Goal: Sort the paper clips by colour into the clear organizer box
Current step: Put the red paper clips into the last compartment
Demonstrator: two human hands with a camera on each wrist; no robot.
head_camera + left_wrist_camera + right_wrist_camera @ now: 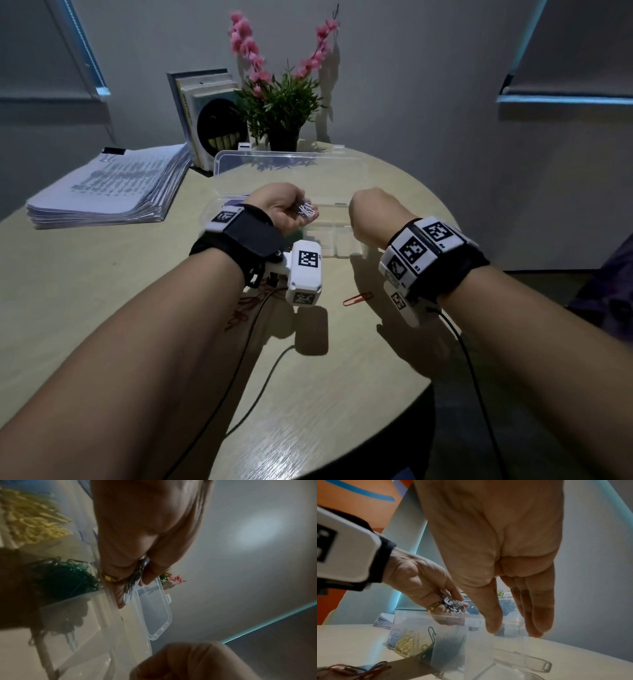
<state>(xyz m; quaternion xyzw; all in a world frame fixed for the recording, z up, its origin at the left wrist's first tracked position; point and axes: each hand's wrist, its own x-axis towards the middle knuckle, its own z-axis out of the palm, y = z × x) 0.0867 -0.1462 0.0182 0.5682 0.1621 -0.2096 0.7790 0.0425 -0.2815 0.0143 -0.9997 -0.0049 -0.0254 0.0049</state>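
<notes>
Nearest us, red clips (357, 298) lie on the table (102, 274), short of both hands. Our left hand (284, 209) cups a bunch of white clips (306, 209), its fingers (453, 595) curled round them, above the box (329, 240). Our right hand (375, 216) hangs just right of it over the box, fingers (537, 609) straight and together, holding nothing. Below the left fingers, compartments hold green clips (65, 577), yellow clips (37, 522) and blue clips (393, 637). Beyond the fingers stands the lid (291, 168), then a plant (281, 102).
</notes>
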